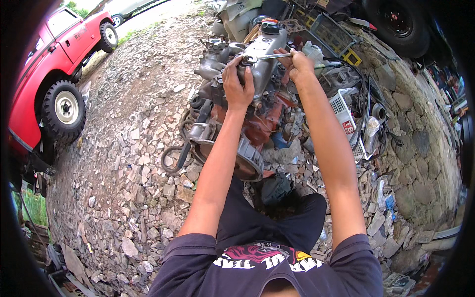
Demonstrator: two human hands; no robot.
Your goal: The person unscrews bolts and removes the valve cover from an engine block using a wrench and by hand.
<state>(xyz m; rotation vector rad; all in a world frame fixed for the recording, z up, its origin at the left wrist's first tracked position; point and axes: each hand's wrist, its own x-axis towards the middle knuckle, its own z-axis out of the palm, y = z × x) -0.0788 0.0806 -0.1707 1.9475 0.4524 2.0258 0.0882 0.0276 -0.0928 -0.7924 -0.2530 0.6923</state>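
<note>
A silver wrench (271,57) lies across the near end of the grey valve cover (265,45) on a greasy engine (257,106). My right hand (299,65) is closed around the wrench's right end. At its left end, my left hand (238,83) is curled about the wrench's head, with thumb and fingers on either side of a small dark part. What the wrench's jaw sits on is mostly hidden by my fingers. An oil filler cap (270,26), black and orange, tops the cover's far end. A round bell housing (247,161) faces me at the engine's near end.
Rubble and stones (123,173) cover the ground. Right of the engine sit a white plastic basket (341,111), a crate (332,35) and loose parts. A stone ledge (420,148) runs along the right. A red vehicle (64,49) stands left; a large tyre (396,24) is back right.
</note>
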